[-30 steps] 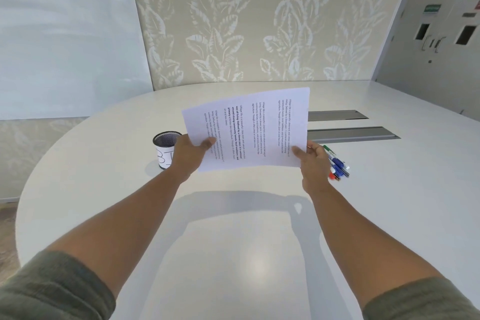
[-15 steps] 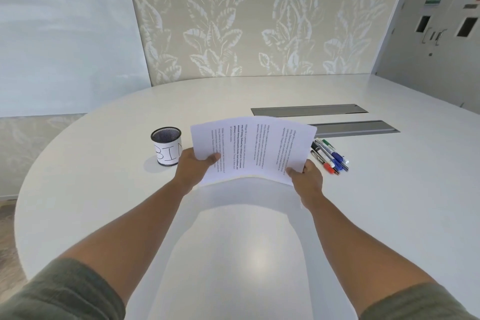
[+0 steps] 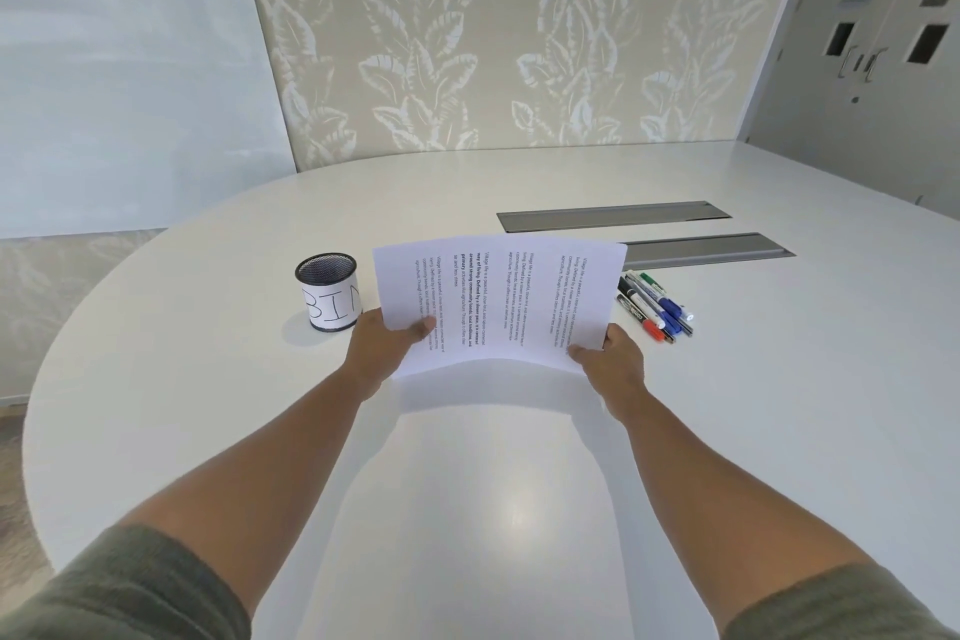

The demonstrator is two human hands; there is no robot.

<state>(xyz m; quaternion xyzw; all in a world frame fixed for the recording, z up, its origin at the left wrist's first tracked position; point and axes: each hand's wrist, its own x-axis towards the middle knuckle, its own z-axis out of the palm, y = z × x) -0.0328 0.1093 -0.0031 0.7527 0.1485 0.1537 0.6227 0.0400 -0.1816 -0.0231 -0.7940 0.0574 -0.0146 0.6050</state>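
Note:
A printed sheet of white paper (image 3: 498,301) hangs just above the white table (image 3: 779,405), bowed upward across its middle. My left hand (image 3: 382,343) pinches its near left corner, thumb on top. My right hand (image 3: 610,359) pinches the near right corner the same way. The text on the sheet runs sideways to me. A black mesh cup (image 3: 330,291) with a white label reading "BIN" stands just left of the paper.
Several markers (image 3: 654,304) with blue, red, green and black caps lie in a bunch right of the paper. Two grey cable hatches (image 3: 613,215) are set into the table behind. A patterned wall and a door lie beyond.
Both hands have brought the sheet down from chest height toward the table and nearer to me. It now lies flatter and bows in the middle.

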